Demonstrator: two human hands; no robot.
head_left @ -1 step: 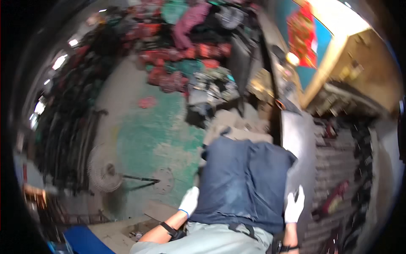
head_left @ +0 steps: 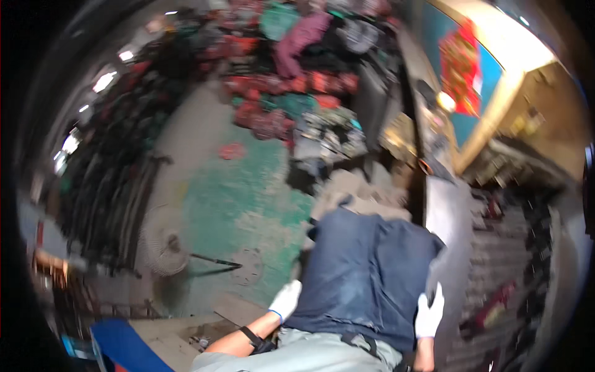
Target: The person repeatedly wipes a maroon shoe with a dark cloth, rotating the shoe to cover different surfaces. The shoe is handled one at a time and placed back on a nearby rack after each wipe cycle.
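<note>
Across my lap lies a dark navy cloth (head_left: 347, 273), like an apron or padded cover, with a seam or fold down its middle and a lighter patch at the lower centre. My left hand (head_left: 286, 301), in a white glove with a blue cuff edge, rests along the cloth's left edge, its fingers seeming stretched out, though blurred. At the right edge is my right hand (head_left: 429, 313), also white-gloved, with thumb and fingers apart and nothing visible in it. Light grey clothing (head_left: 304, 356) shows below the cloth.
A white pedestal fan (head_left: 164, 248) stands on the worn green floor (head_left: 229, 198) to the left. Red bundles (head_left: 266, 121) and grey cloth pieces are heaped ahead. Along my right runs a pale grey ledge (head_left: 446, 211), beside dark stacked strips (head_left: 502, 260). A blue panel (head_left: 127, 347) is lower left.
The whole view has shifted, so the surroundings sit further right and slightly lower. Both gloved hands stay beside the navy cloth.
</note>
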